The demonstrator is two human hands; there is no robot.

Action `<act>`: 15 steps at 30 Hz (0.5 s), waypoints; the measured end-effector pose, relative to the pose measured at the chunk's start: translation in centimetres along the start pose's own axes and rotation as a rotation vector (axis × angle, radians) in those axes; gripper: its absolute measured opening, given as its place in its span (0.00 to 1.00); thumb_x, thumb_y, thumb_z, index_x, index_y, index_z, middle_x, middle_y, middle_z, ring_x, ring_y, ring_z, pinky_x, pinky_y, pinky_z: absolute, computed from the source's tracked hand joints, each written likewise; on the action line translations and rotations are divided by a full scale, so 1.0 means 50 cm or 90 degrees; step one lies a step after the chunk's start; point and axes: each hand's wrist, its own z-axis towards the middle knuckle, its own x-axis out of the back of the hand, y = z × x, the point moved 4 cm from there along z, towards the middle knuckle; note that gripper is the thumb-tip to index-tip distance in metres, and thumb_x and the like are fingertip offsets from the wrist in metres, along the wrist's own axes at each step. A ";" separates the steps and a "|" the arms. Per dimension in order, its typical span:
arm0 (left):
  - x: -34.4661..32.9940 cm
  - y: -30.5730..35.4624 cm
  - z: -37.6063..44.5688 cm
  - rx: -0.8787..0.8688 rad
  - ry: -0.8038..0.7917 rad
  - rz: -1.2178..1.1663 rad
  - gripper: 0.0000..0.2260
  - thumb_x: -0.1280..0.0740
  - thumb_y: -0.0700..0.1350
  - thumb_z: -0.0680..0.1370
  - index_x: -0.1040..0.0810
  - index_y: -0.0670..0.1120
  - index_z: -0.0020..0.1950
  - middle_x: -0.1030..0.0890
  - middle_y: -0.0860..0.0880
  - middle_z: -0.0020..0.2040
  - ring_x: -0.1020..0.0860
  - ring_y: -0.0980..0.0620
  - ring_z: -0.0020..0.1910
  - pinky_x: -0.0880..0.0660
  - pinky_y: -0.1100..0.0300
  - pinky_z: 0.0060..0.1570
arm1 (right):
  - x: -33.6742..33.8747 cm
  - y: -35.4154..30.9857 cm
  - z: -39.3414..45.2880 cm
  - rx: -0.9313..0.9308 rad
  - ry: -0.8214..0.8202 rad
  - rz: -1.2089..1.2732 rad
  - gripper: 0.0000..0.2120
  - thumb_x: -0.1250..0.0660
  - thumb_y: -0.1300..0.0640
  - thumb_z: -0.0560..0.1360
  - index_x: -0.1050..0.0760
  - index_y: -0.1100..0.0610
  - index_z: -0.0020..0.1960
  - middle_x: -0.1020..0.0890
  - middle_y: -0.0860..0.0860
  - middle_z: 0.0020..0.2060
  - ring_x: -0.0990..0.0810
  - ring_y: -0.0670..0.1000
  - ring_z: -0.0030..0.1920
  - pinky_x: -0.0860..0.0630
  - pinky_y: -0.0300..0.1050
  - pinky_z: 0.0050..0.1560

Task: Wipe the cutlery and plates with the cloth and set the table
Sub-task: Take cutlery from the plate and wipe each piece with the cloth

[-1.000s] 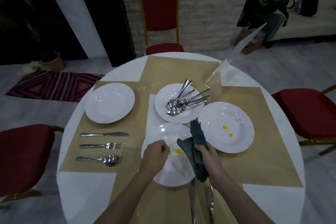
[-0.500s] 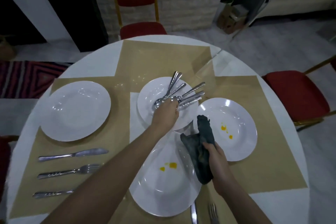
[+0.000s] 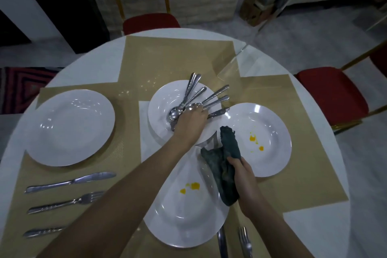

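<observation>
My left hand (image 3: 191,122) lies on the pile of spoons and other cutlery (image 3: 201,98) on the middle white plate (image 3: 161,100), fingers closing over it; whether it grips a piece I cannot tell. A dark cloth (image 3: 225,165) hangs bunched in my right hand (image 3: 241,170), above the near plate (image 3: 184,211), which has yellow stains. The right plate (image 3: 270,138) is stained yellow too. A clean plate (image 3: 71,128) sits at the left, with a knife (image 3: 69,182), fork (image 3: 65,203) and a third handle (image 3: 41,232) laid below it.
Tan placemats (image 3: 176,58) cover the round white table (image 3: 318,228). A knife (image 3: 222,243) and fork (image 3: 246,243) lie near the front edge. Red chairs stand at the far side (image 3: 150,21) and at the right (image 3: 333,96).
My left hand left the near plate and reached forward onto the cutlery pile on the middle plate. The head moved closer over the table. The right hand kept hold of the cloth.
</observation>
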 end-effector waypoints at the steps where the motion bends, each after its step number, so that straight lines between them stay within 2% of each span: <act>1: 0.004 0.002 -0.003 -0.005 0.007 0.002 0.12 0.44 0.35 0.79 0.25 0.41 0.59 0.23 0.43 0.57 0.23 0.44 0.55 0.28 0.54 0.50 | 0.000 0.001 -0.002 -0.003 -0.002 0.002 0.08 0.39 0.54 0.79 0.22 0.51 0.53 0.16 0.54 0.48 0.18 0.54 0.49 0.23 0.50 0.50; 6: 0.066 0.003 -0.012 0.027 0.028 -0.028 0.10 0.43 0.37 0.79 0.28 0.43 0.59 0.22 0.43 0.53 0.21 0.41 0.50 0.26 0.49 0.44 | 0.010 -0.002 -0.014 -0.008 -0.004 0.012 0.08 0.39 0.54 0.79 0.22 0.50 0.54 0.16 0.52 0.48 0.18 0.53 0.50 0.23 0.50 0.53; 9: 0.133 -0.001 -0.039 0.089 0.106 -0.118 0.06 0.41 0.40 0.78 0.26 0.42 0.52 0.21 0.42 0.47 0.22 0.38 0.43 0.28 0.50 0.39 | 0.016 -0.004 -0.026 0.001 -0.011 0.031 0.08 0.39 0.54 0.79 0.22 0.49 0.54 0.16 0.51 0.48 0.18 0.52 0.51 0.23 0.48 0.52; 11: 0.170 -0.004 -0.080 0.155 0.171 -0.211 0.04 0.40 0.42 0.78 0.27 0.43 0.46 0.22 0.43 0.40 0.24 0.41 0.38 0.28 0.51 0.37 | 0.020 0.000 -0.042 -0.002 -0.017 0.049 0.08 0.39 0.53 0.80 0.23 0.49 0.55 0.16 0.51 0.50 0.18 0.52 0.52 0.23 0.50 0.55; 13: 0.191 0.001 -0.139 0.230 0.228 -0.313 0.11 0.40 0.45 0.80 0.27 0.42 0.41 0.23 0.45 0.33 0.25 0.46 0.33 0.29 0.52 0.35 | 0.026 0.008 -0.060 -0.007 -0.025 0.073 0.09 0.38 0.52 0.80 0.24 0.50 0.58 0.17 0.52 0.52 0.19 0.53 0.54 0.24 0.54 0.60; 15: 0.199 0.015 -0.210 0.328 0.281 -0.446 0.16 0.39 0.47 0.81 0.24 0.41 0.37 0.22 0.49 0.29 0.25 0.52 0.29 0.30 0.57 0.32 | 0.031 0.020 -0.079 -0.024 -0.032 0.105 0.12 0.38 0.51 0.79 0.25 0.51 0.61 0.17 0.51 0.53 0.19 0.54 0.54 0.24 0.54 0.59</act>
